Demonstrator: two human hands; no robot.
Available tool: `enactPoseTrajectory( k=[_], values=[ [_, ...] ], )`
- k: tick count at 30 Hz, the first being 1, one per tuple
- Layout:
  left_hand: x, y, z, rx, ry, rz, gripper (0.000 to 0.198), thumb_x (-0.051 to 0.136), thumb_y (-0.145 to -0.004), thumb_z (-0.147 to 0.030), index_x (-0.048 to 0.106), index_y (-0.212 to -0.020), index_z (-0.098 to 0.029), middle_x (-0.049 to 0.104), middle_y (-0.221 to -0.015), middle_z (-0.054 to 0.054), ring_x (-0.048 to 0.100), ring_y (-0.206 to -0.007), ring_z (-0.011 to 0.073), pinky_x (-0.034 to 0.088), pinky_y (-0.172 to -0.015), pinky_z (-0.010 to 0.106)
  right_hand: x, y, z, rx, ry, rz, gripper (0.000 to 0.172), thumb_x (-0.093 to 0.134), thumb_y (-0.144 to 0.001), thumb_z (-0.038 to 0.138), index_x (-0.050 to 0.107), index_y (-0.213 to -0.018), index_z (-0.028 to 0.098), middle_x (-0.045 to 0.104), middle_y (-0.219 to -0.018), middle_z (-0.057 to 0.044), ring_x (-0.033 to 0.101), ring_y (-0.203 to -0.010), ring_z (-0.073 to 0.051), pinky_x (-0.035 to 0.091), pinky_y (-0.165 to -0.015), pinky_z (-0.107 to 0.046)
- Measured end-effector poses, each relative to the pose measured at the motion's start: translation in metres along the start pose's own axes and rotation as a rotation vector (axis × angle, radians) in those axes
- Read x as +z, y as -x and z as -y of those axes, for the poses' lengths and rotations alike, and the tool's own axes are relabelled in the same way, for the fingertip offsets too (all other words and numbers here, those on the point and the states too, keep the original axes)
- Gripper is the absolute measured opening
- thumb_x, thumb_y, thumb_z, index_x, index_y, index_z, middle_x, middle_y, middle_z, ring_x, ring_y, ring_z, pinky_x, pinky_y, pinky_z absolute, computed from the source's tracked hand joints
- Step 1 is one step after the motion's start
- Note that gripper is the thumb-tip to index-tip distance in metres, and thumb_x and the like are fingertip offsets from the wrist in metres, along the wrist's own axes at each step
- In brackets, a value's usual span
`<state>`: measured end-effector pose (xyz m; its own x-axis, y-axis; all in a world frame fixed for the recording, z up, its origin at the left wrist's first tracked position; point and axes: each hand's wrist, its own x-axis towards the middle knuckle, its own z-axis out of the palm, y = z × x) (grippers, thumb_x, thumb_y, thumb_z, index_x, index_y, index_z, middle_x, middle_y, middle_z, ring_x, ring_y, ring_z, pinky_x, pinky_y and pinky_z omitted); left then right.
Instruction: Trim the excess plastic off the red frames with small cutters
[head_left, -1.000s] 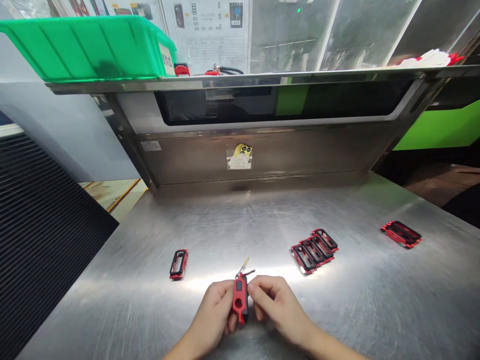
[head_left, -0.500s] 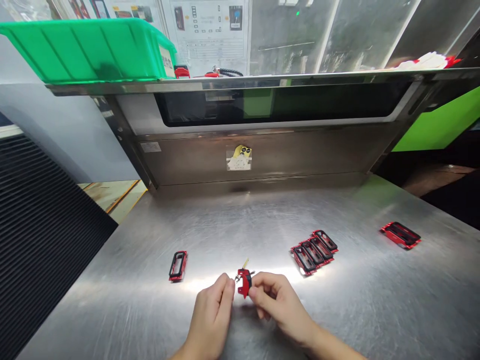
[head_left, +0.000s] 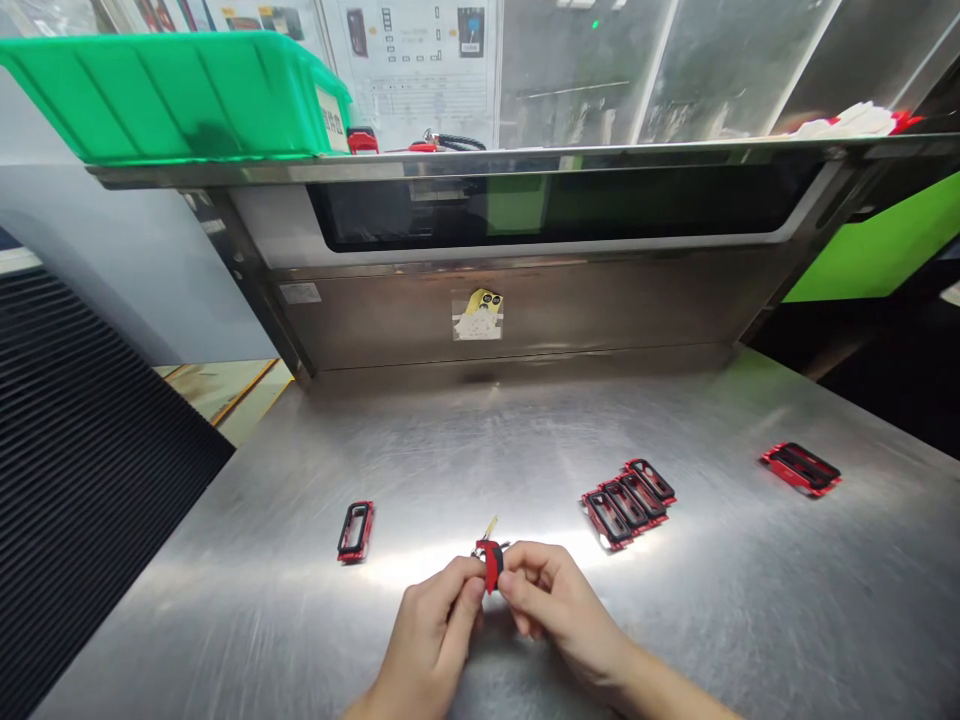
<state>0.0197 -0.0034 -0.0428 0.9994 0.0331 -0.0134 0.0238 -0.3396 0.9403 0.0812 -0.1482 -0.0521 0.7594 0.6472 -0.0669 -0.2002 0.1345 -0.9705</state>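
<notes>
Just above the table, in front of me, a small red and black plastic frame is held upright, edge toward me. My right hand pinches its black side between thumb and fingers. On its left edge, the thumb and forefinger of my left hand close on the red side. A thin yellow strip and a small shiny metal bit stick out behind it; what they belong to is hidden. Several similar red and black frames lie in a row to the right on the table.
One more such frame lies on the left of the steel table, and another red and black piece at the far right. A green bin stands on the shelf above. A black ribbed surface borders the left side.
My left hand has moved right and up, and its thumb and forefinger have closed on the frame's red side. My right hand keeps its hold almost unmoved.
</notes>
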Motion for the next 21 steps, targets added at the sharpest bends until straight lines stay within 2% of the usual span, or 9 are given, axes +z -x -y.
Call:
enactPoseTrajectory(
  k=[7, 10, 13, 18, 21],
  values=[
    [-0.001, 0.001, 0.000, 0.043, -0.001, 0.018, 0.032, 0.039, -0.091, -0.044, 0.060, -0.092, -0.020, 0.055, -0.064, 0.001, 0.048, -0.047, 0.0120, 0.037, -0.050, 0.022, 0.001, 0.000, 0.003, -0.055, -0.011, 0.026, 0.054, 0.067, -0.074, 0.065, 0.055, -0.070, 0.013, 0.040, -0.048, 0.005, 0.036, -0.040, -0.006, 0.027, -0.041, -0.016],
    [-0.001, 0.002, -0.001, 0.063, 0.021, -0.001, 0.032, 0.042, -0.090, -0.045, 0.061, -0.086, -0.020, 0.058, -0.069, 0.002, 0.049, -0.048, 0.0117, 0.038, -0.051, 0.022, 0.001, 0.000, 0.004, -0.081, -0.021, 0.047, 0.051, 0.067, -0.075, 0.062, 0.055, -0.069, 0.013, 0.040, -0.049, 0.005, 0.036, -0.040, -0.006, 0.028, -0.041, -0.015],
    [-0.001, 0.000, -0.002, 0.049, 0.065, -0.042, 0.035, 0.043, -0.089, -0.048, 0.060, -0.080, -0.019, 0.056, -0.064, 0.001, 0.045, -0.045, 0.0103, 0.035, -0.049, 0.021, 0.001, 0.001, 0.001, -0.091, -0.010, 0.037, 0.051, 0.066, -0.076, 0.061, 0.059, -0.070, 0.011, 0.042, -0.049, 0.003, 0.037, -0.040, -0.006, 0.028, -0.041, -0.016],
    [-0.001, -0.008, 0.005, -0.089, 0.277, -0.017, 0.047, 0.044, -0.085, -0.062, 0.049, -0.069, -0.018, 0.034, -0.044, -0.007, 0.026, -0.040, 0.0075, 0.021, -0.043, 0.020, -0.001, 0.000, -0.003, -0.033, 0.032, -0.136, 0.057, 0.062, -0.075, 0.068, 0.058, -0.068, 0.011, 0.043, -0.044, 0.002, 0.036, -0.039, -0.008, 0.027, -0.040, -0.017],
    [0.000, -0.011, 0.010, -0.156, 0.407, 0.008, 0.052, 0.043, -0.082, -0.067, 0.042, -0.065, -0.018, 0.031, -0.039, -0.009, 0.021, -0.039, 0.0064, 0.020, -0.044, 0.020, -0.002, -0.002, -0.004, 0.009, 0.022, -0.231, 0.057, 0.062, -0.073, 0.069, 0.054, -0.072, 0.013, 0.043, -0.043, 0.003, 0.034, -0.038, -0.007, 0.025, -0.040, -0.016]
  ],
)
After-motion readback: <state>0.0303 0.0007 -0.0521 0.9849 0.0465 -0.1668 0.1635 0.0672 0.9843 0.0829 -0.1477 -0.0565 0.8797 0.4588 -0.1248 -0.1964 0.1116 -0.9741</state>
